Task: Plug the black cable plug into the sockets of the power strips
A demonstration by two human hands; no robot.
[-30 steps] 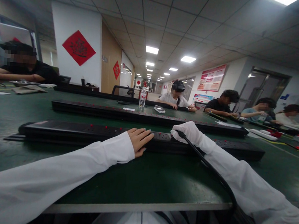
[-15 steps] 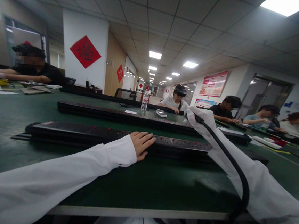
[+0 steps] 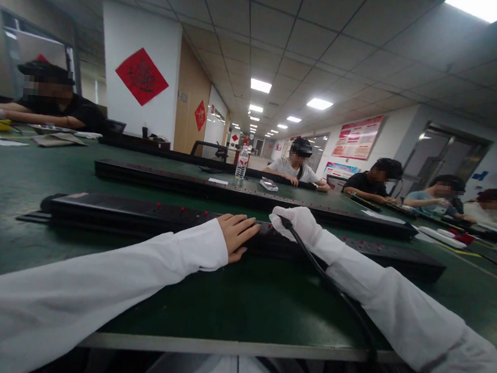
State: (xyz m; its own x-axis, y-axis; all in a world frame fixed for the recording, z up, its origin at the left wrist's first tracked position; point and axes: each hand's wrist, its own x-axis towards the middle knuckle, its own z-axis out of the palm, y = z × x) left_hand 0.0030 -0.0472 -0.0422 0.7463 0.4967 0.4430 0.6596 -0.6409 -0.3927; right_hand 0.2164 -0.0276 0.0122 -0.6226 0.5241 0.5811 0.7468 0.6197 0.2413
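A long black power strip (image 3: 116,208) with red buttons and sockets lies across the near part of the table. My left hand (image 3: 237,238), bare, rests palm down over its middle, fingers stretched out. Just to the right, my right hand (image 3: 299,224), in a white glove, is closed around the plug end (image 3: 287,225) of a black power cord. That hand is low at the strip's sockets; whether the plug's pins are in one is hidden. From it the cord (image 3: 323,270) runs down to the right, past the table's front edge.
A second black power strip (image 3: 166,182) lies behind, parallel to the first. Beyond it stand a water bottle (image 3: 242,164) and a small white device (image 3: 268,184). Several people sit around the green table (image 3: 220,306), with white trays (image 3: 444,237) at the right.
My right hand has come down and to the left with the plug, from above the rear strip to the near one. My left hand stays on the near strip.
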